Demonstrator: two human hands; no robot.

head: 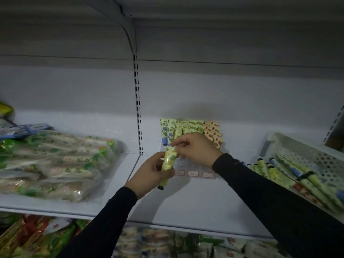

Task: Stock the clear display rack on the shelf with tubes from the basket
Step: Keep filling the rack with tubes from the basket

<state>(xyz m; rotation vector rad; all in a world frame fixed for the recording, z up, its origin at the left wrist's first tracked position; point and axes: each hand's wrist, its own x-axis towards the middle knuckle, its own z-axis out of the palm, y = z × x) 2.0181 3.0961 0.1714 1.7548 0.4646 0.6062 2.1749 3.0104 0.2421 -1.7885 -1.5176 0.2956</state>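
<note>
Two hands on one tube (169, 161): left hand (149, 173) wrapped around its lower body with the dark cap poking out below, right hand (193, 147) pinching its flat crimped top between thumb and forefinger. Held upright, slightly tilted, just in front of the clear display rack (195, 168), above the rack's empty front rows with small red price labels along the edge. Behind, back rows already filled with standing tubes (178, 130), green and blue prints to the left, orange-red prints to the right. Further right on the shelf (186, 202), well apart from the rack, white perforated basket (305, 155) with many tubes lying inside. Step in hand, by judgement: seating this tube. Next calls for lowering it cap-down into a free slot matching its print, then releasing both grips without toppling neighbours.
</note>
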